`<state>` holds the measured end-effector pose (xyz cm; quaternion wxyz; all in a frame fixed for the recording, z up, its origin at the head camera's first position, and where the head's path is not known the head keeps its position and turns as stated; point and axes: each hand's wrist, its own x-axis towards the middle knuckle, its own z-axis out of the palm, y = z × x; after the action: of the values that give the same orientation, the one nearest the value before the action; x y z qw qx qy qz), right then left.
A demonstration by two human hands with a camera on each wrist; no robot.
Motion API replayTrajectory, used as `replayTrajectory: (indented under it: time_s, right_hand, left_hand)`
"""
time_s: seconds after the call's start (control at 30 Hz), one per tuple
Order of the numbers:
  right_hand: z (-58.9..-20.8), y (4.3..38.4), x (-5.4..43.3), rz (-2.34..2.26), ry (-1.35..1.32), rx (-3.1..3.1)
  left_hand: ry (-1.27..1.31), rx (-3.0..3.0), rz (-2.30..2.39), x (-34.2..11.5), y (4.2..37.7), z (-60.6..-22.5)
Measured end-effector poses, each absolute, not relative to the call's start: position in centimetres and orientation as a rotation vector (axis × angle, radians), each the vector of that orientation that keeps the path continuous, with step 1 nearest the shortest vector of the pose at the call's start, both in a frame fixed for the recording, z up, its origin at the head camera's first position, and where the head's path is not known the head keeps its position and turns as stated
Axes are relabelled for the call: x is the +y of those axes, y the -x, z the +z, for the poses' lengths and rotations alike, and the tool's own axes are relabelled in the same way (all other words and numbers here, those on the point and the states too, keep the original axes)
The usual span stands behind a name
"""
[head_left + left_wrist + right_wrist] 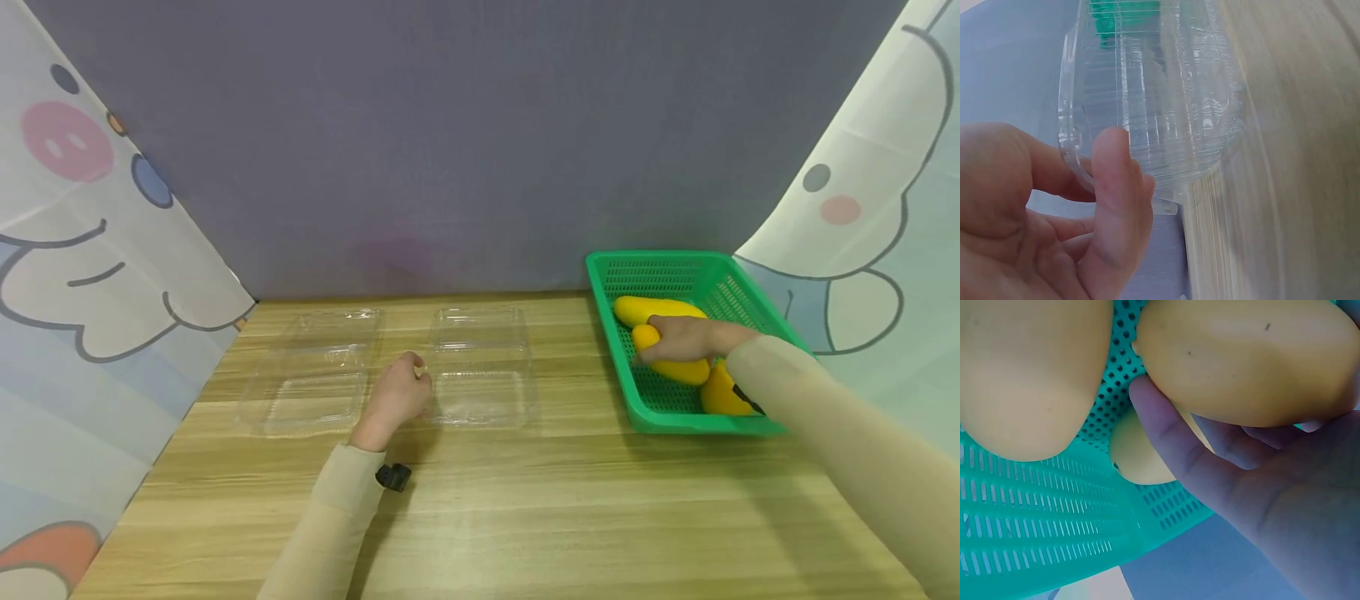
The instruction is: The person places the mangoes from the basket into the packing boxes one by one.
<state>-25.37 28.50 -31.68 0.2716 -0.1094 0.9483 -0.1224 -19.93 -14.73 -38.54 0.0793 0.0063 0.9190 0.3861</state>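
Observation:
My left hand (pixel 401 392) is at the left edge of a clear plastic clamshell container (pixel 483 398), which lies with its lid open. In the left wrist view, the thumb and a finger pinch the container's rim (pixel 1067 140). On the right, my right hand (pixel 681 337) reaches into a green basket (pixel 660 423) and grips a yellow mango (pixel 686 372). The right wrist view shows the thumb along the side of that mango (pixel 1241 362), other fingers partly hidden beneath it. A second mango (pixel 637 308) lies behind it, and a third mango (pixel 722 396) sits near the forearm.
Another open clear container (pixel 315 408) lies to the left on the wooden table (pixel 510 517). A grey panel (pixel 450 150) stands along the table's back edge. Printed cloths (pixel 862 167) hang at both sides.

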Motion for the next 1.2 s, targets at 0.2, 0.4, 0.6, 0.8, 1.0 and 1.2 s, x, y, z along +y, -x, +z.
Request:
replayTrajectory:
  time_s: [0.2, 0.4, 0.6, 0.8, 1.0, 1.2]
  right_hand:
    - [-30.9, 25.2, 28.9, -0.350, 0.285, 2.566]
    - [-30.0, 24.9, 28.9, -0.397, 0.295, 2.594]
    - [-28.8, 24.9, 28.2, -0.465, 0.320, 2.613]
    - [-27.8, 25.0, 27.6, -0.489, 0.309, 2.626]
    - [-27.0, 24.9, 27.0, -0.547, 0.326, 2.639]
    - [-26.2, 24.6, 26.2, -0.569, 0.327, 2.663]
  left_hand:
    - [-0.015, 2.748, 1.154, -14.7, 20.0, -38.6]
    - [-0.013, 2.752, 1.144, -14.6, 20.0, -38.6]
    - [-0.007, 2.767, 1.140, -14.7, 20.0, -38.6]
    - [-0.021, 2.771, 1.146, -14.6, 20.1, -38.6]
    - [-0.009, 2.768, 1.139, -14.6, 20.1, -38.6]
    - [-0.006, 2.761, 1.139, -14.6, 20.1, -38.6]
